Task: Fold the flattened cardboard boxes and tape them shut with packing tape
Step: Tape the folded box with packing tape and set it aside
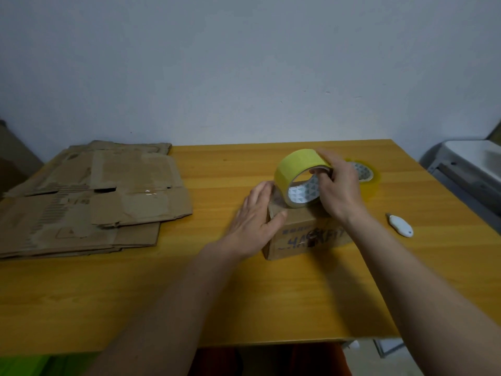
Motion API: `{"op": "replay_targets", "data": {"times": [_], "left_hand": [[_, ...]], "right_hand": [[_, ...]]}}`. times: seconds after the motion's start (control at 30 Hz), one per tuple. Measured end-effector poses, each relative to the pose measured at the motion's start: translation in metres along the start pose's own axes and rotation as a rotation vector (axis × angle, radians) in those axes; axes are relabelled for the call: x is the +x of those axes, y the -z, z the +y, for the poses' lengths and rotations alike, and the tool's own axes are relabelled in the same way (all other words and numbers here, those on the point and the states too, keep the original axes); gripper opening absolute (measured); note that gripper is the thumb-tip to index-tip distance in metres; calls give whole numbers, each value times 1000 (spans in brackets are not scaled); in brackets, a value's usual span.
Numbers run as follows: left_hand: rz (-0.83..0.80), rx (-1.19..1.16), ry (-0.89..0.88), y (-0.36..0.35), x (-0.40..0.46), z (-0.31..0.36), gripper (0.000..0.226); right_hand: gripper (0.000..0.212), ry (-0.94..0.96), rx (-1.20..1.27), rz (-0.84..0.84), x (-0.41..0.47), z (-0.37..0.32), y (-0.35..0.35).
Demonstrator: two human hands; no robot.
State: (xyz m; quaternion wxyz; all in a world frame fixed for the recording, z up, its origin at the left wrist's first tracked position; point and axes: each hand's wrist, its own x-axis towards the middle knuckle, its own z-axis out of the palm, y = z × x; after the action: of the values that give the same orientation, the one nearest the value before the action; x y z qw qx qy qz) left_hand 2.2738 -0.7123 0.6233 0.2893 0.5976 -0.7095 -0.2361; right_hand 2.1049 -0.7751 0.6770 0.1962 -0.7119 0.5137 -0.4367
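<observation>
So the small folded box (295,232) sits right under both your hands, its long side running left to right between them. Your left hand (254,221) lies flat with straight fingers pressing the box's left top edge, probably pinning the tape end. Your right hand (336,185) has fingers curled through the yellow tape roll (298,177), standing on edge on the box, so pulling rightward looks natural. A spare roll (364,176) lies behind your right hand, a white cutter (401,226) to its right, and flattened cardboard (89,196) well off to your left.
</observation>
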Motion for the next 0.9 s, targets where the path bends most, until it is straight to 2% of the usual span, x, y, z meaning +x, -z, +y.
{"op": "replay_targets", "data": {"times": [0.13,0.2,0.3,0.37,0.43,0.6,0.73,0.9], "left_hand": [[-22,36,-1,1,-1,-1,70],[-21,25,5,0,0,0,70],[-26,-20,11,-1,-1,1,70],[-37,-26,9,0,-2,0,71],[-52,-20,14,3,-1,2,73],[-95,231,46,14,14,25,86],[-67,355,130,6,18,34,128],[-27,386,120,2,18,31,128]], "right_hand": [[52,44,-181,32,7,13,23],[49,-6,-160,73,6,19,29],[28,-182,45,54,1,22,25],[9,-232,76,-10,-2,27,21],[3,-267,101,-26,-3,28,20],[9,-239,95,-11,-4,26,14],[13,-197,43,-3,-7,23,3],[20,-168,27,-34,-4,23,11]]}}
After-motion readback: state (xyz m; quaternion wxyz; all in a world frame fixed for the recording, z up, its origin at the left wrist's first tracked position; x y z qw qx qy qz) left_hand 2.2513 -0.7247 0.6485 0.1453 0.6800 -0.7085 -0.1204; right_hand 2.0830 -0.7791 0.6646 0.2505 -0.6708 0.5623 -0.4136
